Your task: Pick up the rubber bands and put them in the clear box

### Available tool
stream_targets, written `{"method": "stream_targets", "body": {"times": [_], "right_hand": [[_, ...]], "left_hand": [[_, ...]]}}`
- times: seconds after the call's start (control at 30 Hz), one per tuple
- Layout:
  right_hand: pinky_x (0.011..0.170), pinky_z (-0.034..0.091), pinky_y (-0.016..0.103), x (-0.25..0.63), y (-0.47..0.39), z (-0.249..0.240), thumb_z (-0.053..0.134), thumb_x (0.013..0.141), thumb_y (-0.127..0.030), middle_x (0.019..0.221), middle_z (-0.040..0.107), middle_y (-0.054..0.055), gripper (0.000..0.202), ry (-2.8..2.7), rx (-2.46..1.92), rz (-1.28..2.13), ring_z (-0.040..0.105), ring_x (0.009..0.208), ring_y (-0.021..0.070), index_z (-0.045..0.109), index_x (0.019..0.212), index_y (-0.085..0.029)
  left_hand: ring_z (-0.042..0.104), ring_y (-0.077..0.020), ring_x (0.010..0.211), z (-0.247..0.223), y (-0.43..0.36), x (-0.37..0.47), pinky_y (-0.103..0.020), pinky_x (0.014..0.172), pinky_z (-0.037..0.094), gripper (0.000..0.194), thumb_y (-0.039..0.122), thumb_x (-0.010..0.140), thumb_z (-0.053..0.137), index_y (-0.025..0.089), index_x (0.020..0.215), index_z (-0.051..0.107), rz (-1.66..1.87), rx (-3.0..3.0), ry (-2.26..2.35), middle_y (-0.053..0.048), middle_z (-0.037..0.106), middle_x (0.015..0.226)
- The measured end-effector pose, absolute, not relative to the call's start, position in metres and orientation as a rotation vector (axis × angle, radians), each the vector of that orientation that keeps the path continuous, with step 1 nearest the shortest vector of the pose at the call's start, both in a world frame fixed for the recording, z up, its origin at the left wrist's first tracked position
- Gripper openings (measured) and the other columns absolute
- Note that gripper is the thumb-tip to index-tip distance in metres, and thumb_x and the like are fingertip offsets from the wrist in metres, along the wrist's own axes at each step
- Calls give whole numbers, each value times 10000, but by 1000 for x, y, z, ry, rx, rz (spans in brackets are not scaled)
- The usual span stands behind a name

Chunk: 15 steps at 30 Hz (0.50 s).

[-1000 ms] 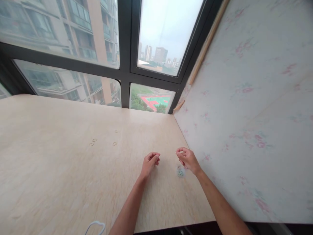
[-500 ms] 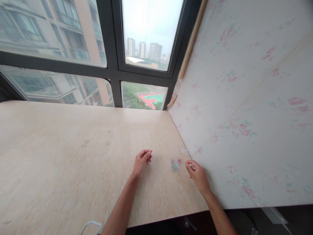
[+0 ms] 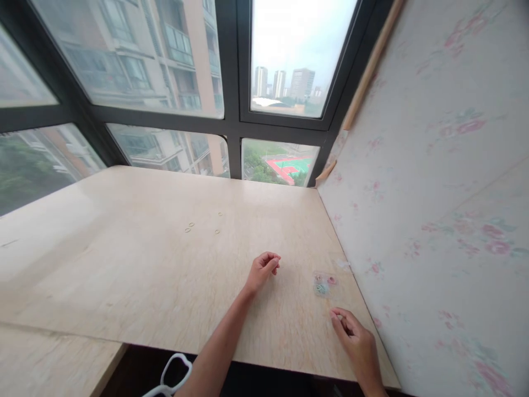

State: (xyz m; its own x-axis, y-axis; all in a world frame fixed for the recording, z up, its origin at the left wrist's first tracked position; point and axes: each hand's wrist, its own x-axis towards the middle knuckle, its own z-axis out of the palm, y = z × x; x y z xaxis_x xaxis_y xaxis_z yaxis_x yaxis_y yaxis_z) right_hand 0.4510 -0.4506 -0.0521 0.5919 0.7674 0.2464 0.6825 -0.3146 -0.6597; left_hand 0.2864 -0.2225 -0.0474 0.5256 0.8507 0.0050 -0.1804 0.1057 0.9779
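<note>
My left hand [image 3: 264, 268] is hovering over the bench [image 3: 165, 275], fingertips pinching together; my right hand [image 3: 355, 336] is curling, thumb meeting index, just on my side of the clear box [image 3: 325, 284]; can't tell if either is gripping anything. The box is sitting between my hands and the wall [image 3: 413, 231], small coloured bands [image 3: 319, 289] inside; looking light, stiff, maybe slick, so side walls for grip; four loose rings [image 3: 217, 231] are lying farther left, likely thin and light, needing a rim pinch.
</note>
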Motion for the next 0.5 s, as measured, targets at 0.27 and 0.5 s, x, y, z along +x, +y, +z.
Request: {"method": "stream_targets", "body": {"times": [0.27,0.5], "right_hand": [[457,471,176,466,-453,-66,541,787,-587,630,689,45,450,-1129,-2054,231,649,540,172,714,821,-173],[457,496,188,469,-451,-67,540,763,-621,645,705,44,448,-1144,-2083,281,666,542,188,722,806,-214]], "left_hand": [[572,-136,640,-41,-156,203,-251,656,445,219,239,847,483,170,914,680,943,2199,1227,-41,668,755],[622,-204,828,-14,-86,141,-295,745,455,275,242,807,559,172,1045,677,551,2418,1548,-94,648,1014]]}}
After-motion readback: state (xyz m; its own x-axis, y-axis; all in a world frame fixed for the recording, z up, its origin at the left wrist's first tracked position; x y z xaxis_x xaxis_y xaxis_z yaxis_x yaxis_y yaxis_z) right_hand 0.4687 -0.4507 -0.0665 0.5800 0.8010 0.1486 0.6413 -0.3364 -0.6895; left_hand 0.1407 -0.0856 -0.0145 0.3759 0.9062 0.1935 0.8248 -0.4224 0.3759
